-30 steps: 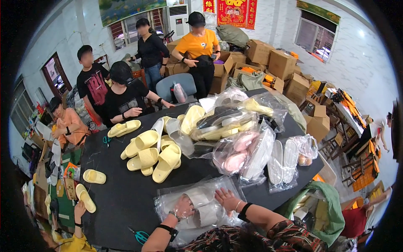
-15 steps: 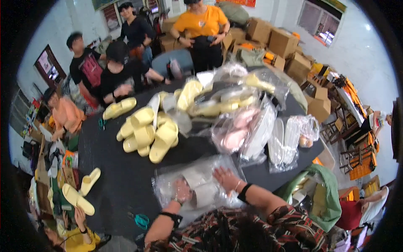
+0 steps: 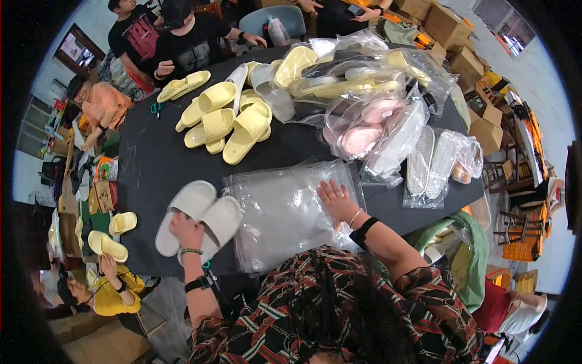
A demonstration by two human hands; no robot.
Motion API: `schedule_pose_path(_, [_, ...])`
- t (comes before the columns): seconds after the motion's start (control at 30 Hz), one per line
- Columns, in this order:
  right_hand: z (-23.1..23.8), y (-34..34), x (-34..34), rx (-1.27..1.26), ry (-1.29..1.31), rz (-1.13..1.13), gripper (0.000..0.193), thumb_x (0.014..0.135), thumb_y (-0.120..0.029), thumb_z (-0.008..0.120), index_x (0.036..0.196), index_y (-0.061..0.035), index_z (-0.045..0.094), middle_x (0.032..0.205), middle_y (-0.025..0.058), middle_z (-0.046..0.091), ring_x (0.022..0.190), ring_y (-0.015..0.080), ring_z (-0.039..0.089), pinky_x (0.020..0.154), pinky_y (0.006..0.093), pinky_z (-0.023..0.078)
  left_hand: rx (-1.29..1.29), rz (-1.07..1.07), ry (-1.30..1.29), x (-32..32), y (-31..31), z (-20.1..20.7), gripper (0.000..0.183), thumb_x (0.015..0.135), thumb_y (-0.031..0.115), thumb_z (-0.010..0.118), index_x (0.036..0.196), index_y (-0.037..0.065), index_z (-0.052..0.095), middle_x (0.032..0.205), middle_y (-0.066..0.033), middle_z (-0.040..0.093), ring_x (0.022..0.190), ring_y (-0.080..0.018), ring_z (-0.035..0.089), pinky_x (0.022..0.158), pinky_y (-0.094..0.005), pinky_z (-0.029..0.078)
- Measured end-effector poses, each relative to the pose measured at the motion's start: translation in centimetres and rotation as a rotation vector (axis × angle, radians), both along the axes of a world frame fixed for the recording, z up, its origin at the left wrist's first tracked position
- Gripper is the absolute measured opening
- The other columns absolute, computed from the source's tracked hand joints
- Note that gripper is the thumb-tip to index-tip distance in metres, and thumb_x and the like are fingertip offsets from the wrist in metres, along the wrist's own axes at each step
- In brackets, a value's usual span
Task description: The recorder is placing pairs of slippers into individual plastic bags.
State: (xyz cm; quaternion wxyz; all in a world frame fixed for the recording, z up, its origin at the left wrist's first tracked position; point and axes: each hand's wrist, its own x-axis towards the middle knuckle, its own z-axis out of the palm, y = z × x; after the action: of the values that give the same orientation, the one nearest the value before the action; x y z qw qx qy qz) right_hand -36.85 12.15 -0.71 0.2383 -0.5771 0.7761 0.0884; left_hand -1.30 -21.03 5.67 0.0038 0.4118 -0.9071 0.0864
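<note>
A pair of white slippers lies on the black table at its near left. My left hand grips the pair where the two slippers meet, its fingertips partly hidden by the straps. Just to the right is a flat stack of clear plastic bags, which the slippers' right edge meets. My right hand rests on the right side of this stack, with open, spread fingers and nothing held.
Yellow slippers sit in a loose pile beyond the bags. Bagged pink slippers and bagged white slippers lie at the right. A green sack stands by the near right corner. Co-workers line the far and left sides; one hand holds a yellow slipper.
The white slippers have moved left from the bag stack to beside it, with my left hand on them. My right hand stays on the bags. The head view has tilted downward.
</note>
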Motion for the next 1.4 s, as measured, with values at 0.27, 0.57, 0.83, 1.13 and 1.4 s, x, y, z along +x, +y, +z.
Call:
schedule_pose_path(0.27, [0.9,0.1,0.4,-0.082,0.039,-0.003,0.147,0.028,-0.032,0.093,0.149,-0.0093,0.011,0.156,0.0141,0.007,0.142,0.0427,0.001,0.110,0.0618,0.014,-0.366,-0.044,0.424,-5.6,6.3,13.6,0.028,0.062,0.019,0.068,0.086,0.005,0.069,0.117,-0.0164,0.055,0.117,-0.0407,0.043,0.094,-0.0565,0.032])
schedule_pose_path(0.57, [0.9,0.8,0.2,0.052,0.024,0.038,0.144,0.028,-0.045,0.090,0.149,-0.0105,0.020,0.156,0.0181,0.005,0.140,0.0467,-0.006,0.109,0.0650,0.011,0.253,-0.364,0.348,-18.8,16.5,-1.2,0.021,0.060,0.020,0.064,0.070,0.002,0.070,0.110,-0.0171,0.058,0.117,-0.0358,0.043,0.096,-0.0539,0.029])
schedule_pose_path(0.83, [-0.3,3.0,-1.4,-0.044,-0.108,-0.092,0.155,0.030,-0.043,0.092,0.151,-0.0150,-0.002,0.157,0.0125,-0.005,0.144,0.0358,-0.004,0.111,0.0608,0.011,0.272,-0.225,0.129,-17.0,15.1,-7.3,0.024,0.067,0.023,0.068,0.077,0.002,0.073,0.109,-0.0189,0.057,0.115,-0.0347,0.043,0.097,-0.0512,0.029])
schedule_pose_path(1.13, [1.0,-2.6,-3.1,-0.499,-0.044,-0.007,0.113,0.057,-0.042,0.083,0.146,-0.0080,0.023,0.155,0.0127,0.014,0.142,0.0387,0.011,0.111,0.0572,0.019,0.279,-0.205,0.172,-15.8,14.2,-7.9,0.026,0.068,0.024,0.068,0.079,0.001,0.073,0.109,-0.0183,0.058,0.116,-0.0348,0.042,0.096,-0.0514,0.030])
schedule_pose_path(1.4, [-1.9,-1.0,-6.3,-0.233,-0.050,-0.063,0.128,0.053,-0.054,0.081,0.150,-0.0074,0.009,0.157,0.0127,0.004,0.143,0.0377,0.005,0.111,0.0581,0.016,0.230,-0.168,0.161,-15.8,13.8,-8.2,0.025,0.067,0.023,0.067,0.080,0.002,0.072,0.111,-0.0157,0.057,0.117,-0.0340,0.042,0.095,-0.0516,0.031])
